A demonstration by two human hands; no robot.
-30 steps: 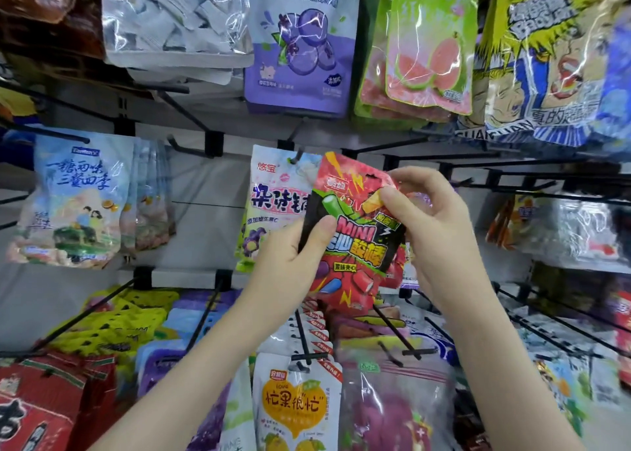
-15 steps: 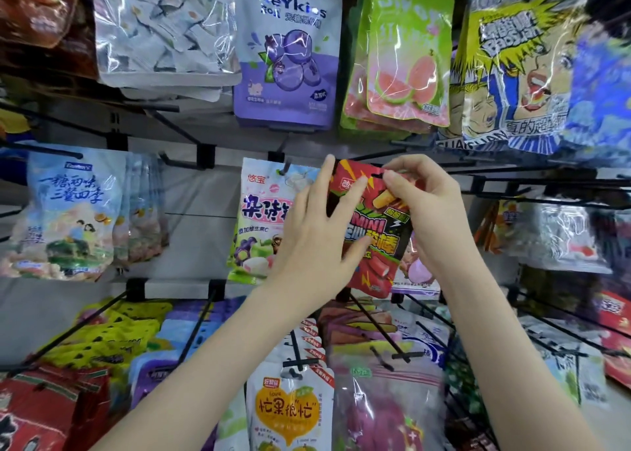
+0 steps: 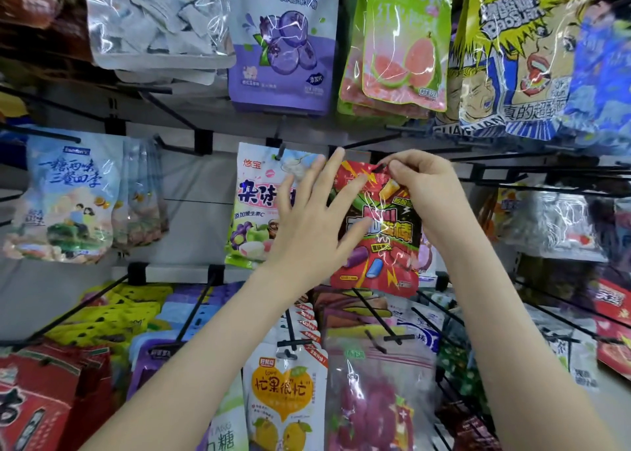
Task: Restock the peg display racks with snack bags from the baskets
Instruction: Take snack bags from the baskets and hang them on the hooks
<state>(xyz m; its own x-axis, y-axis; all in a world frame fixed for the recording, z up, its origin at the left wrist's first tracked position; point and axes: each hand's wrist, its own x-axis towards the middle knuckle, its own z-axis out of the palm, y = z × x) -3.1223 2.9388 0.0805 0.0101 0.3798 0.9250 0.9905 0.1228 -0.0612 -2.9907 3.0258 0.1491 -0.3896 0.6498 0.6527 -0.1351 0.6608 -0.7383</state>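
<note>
Grey rack panel (image 3: 191,184) is covered by black pegs (image 3: 194,309) hung with snack bags. At mid-height a red bag (image 3: 382,245) is held up just beside a white bag (image 3: 256,204), below a purple bag (image 3: 283,47) and a green bag (image 3: 403,47). Its top edge is pinched by the right hand (image 3: 426,191); whether it is hooked on a peg cannot be told. The left hand (image 3: 317,232) is spread open, with straight fingers laid against the red bag's left side.

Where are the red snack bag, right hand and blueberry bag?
red snack bag (image 3: 380,262), head view, lower front.
right hand (image 3: 428,194), head view, back of hand.
blueberry bag (image 3: 283,47), head view, front centre.
</note>
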